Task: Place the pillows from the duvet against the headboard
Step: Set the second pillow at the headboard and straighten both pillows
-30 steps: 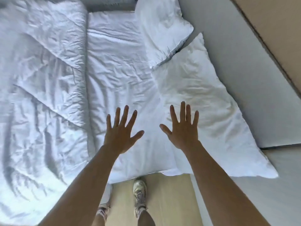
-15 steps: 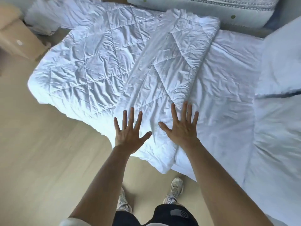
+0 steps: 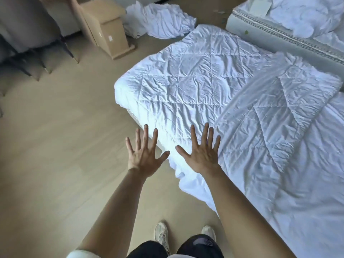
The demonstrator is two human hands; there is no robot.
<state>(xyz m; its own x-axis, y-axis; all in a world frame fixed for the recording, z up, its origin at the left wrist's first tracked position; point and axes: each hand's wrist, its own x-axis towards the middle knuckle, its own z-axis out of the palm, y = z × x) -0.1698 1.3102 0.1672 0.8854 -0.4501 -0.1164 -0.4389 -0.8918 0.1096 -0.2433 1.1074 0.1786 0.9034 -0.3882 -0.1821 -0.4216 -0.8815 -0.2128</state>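
Observation:
A white quilted duvet [image 3: 195, 86] covers the bed and hangs over its near corner; a folded-back layer [image 3: 275, 112] lies across its right part. My left hand [image 3: 144, 153] hovers over the wooden floor just beside the bed's corner, fingers spread, holding nothing. My right hand [image 3: 202, 151] is spread flat over the duvet's near edge, also empty. No pillow and no headboard appear in this view.
A crumpled white sheet [image 3: 160, 19] lies on the floor at the back. A cardboard box [image 3: 109, 28] stands left of it, dark chair legs [image 3: 37, 56] further left. A second mattress [image 3: 279, 34] with white bedding lies at the top right. My shoes [image 3: 162, 235] stand on the floor.
The view has swung left, from the pillows by the headboard to the bed's foot corner and the floor. Both hands stay spread and empty; the left is now over the floor.

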